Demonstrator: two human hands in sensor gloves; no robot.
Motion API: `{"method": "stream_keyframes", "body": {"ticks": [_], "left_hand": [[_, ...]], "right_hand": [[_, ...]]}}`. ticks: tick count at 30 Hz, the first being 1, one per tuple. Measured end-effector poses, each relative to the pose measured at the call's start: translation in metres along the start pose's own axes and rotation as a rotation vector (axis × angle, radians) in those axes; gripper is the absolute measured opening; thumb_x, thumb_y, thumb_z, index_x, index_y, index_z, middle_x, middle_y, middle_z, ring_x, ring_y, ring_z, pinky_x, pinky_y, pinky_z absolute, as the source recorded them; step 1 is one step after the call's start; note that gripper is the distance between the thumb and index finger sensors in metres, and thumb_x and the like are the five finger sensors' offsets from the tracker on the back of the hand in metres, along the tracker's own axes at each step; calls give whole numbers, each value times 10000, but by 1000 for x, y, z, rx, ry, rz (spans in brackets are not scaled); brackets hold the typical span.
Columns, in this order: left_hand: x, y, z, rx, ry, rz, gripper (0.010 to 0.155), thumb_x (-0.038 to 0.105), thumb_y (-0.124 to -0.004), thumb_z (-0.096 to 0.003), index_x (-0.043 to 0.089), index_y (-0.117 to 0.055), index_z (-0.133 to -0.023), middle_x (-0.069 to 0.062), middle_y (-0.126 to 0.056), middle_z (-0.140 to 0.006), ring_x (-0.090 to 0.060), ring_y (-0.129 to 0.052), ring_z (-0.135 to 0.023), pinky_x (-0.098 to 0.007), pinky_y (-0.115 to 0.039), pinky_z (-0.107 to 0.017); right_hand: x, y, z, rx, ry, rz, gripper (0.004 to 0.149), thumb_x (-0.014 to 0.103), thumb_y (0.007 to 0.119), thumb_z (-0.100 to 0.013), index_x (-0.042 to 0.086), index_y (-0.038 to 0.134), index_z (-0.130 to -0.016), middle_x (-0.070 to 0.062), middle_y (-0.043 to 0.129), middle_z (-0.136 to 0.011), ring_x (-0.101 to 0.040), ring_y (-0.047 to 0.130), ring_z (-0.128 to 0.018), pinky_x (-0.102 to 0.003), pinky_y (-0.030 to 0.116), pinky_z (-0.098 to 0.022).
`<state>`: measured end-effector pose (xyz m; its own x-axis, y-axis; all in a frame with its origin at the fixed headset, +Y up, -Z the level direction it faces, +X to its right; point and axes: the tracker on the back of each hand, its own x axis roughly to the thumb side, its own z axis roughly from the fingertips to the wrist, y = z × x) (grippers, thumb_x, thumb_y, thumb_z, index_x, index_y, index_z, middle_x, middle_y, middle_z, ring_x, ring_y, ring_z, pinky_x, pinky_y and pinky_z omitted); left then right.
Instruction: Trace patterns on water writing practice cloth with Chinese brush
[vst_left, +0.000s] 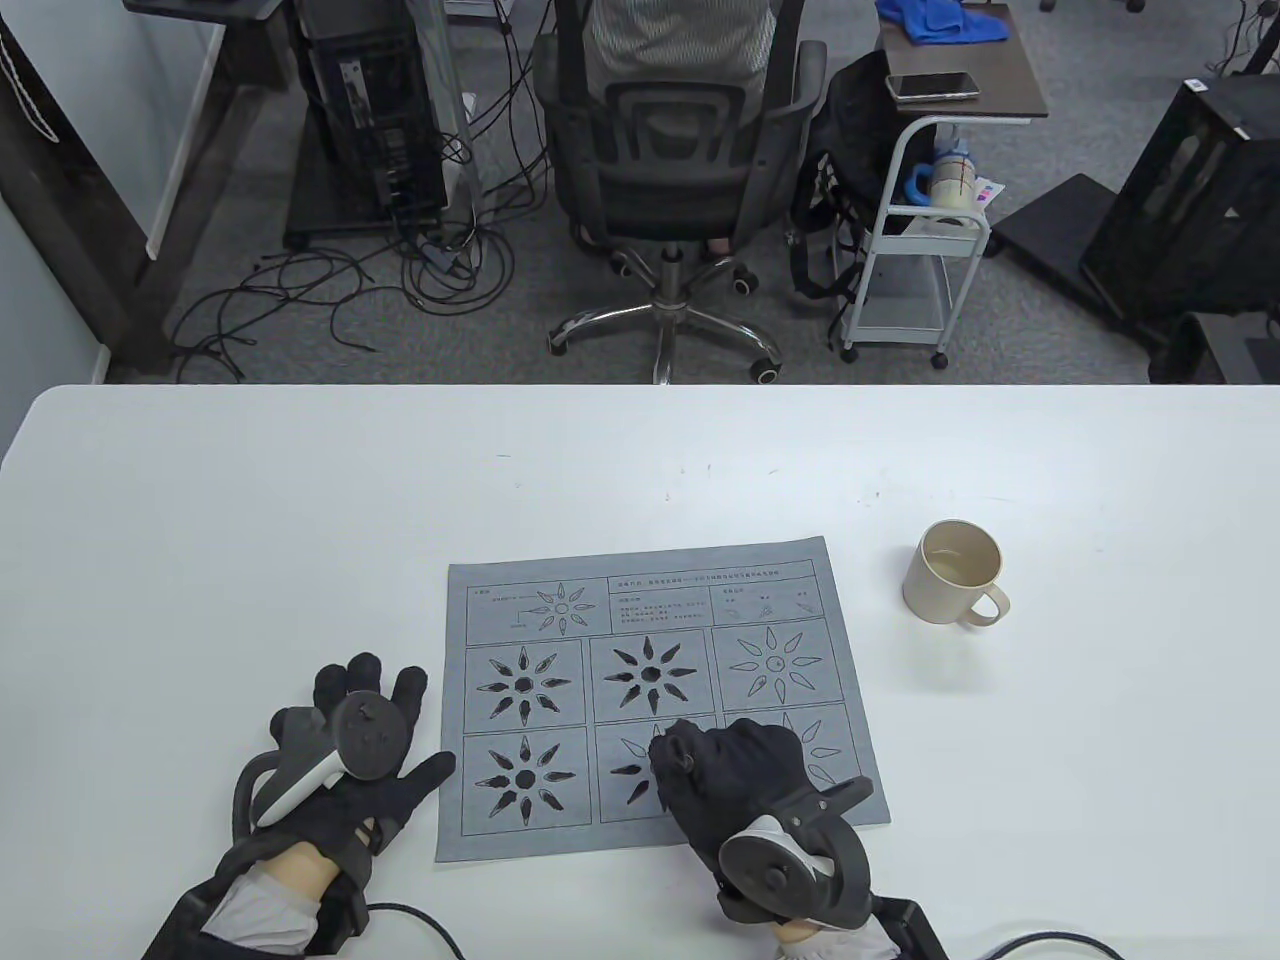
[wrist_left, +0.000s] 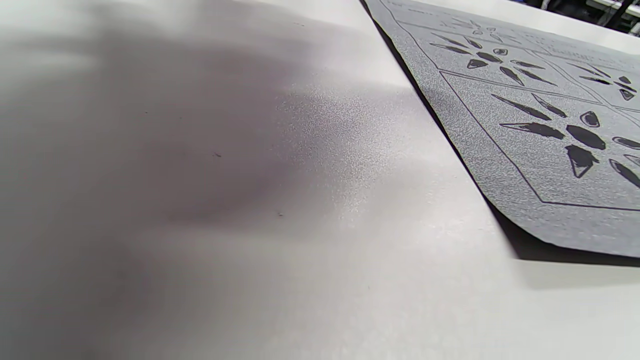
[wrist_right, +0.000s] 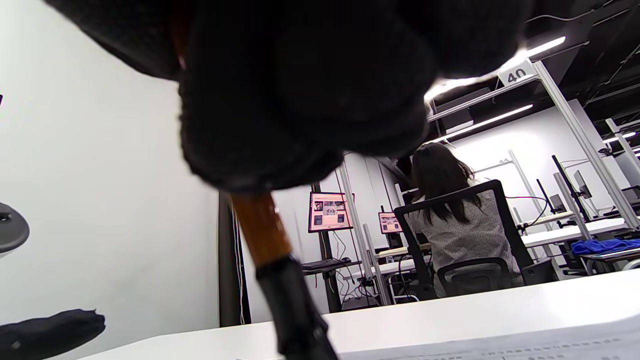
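Grey cloth lies flat on the white table, printed with a header strip and 6 flower panels in 2 rows of 3. Top-left, top-middle and bottom-left flowers on the cloth are filled dark; top-right is outline only; bottom-middle is partly filled, left petals dark. Bottom-right panel is mostly hidden, fill cannot be told.

Right hand sits over the cloth's bottom-middle and bottom-right panels, fingers curled together around the brush. In the right wrist view the brown shaft comes out under the gloved fingers and turns into a black ferrule pointing down toward the cloth; the tip itself is cut off at the frame edge. In the table view the brush is hidden by the hand, so contact with the cloth cannot be told.

Left hand lies on the table just beside the cloth's left edge, level with the bottom row, palm down, fingers spread, thumb tip pointing at the cloth edge, touching or just short of it, cannot tell. Left wrist view shows the cloth's near-left corner slightly raised off the table with a shadow under it.

Beige cup stands on the table right of the cloth, near its top-right corner, apart from it, handle facing away from the cloth.
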<state>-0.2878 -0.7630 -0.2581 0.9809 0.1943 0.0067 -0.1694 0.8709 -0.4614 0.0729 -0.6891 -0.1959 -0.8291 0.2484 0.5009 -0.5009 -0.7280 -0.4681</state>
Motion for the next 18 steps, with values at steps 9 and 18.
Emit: {"method": "stream_keyframes", "body": {"ticks": [9,18], "left_hand": [[0,0,0,1,0,0,824,709,-475,-481,438,102,-1004,-19,236,-1050,-337,213,-941,-737,-6,-658],[0,0,0,1,-1,1,824,710,-474,-481,439,103,-1004,-19,237,-1050,-337,214,-942,-737,-6,-658]], "right_hand": [[0,2,0,14,-3,-7,358,404,808,-528,95,937,-654,-75,1066,-377,-235,992,-308,-468,800,-368],[-1,0,0,5,12,23,354,400,812,-528,91,940,-644,-75,1064,-361,-235,989,-292,-466,800,-357]]}}
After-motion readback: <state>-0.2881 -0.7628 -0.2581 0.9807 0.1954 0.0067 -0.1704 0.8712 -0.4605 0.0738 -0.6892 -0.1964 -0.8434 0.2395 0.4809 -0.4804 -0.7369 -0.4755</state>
